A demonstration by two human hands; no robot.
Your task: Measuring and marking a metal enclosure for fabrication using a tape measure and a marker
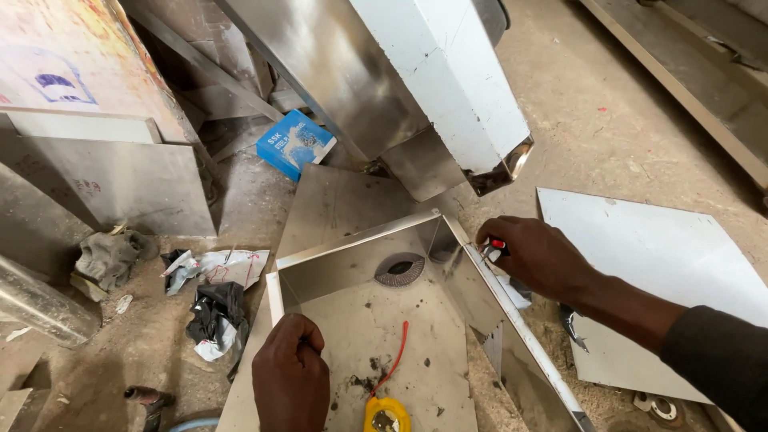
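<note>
The right hand (538,254) reaches in from the right, fingers pinched around a small red-and-white marker (494,247) held against the upper right edge of the open steel box (488,288) on the floor. The left hand (290,382) is curled into a fist, gripping the box's near left rim. Inside lie a round abrasive disc (399,270) and a yellow tape measure (386,414); a blue carton (294,142) sits beyond.

blue box (295,142), crumpled rags (109,258), white sheet (664,264), grinding disc (400,270)
</note>
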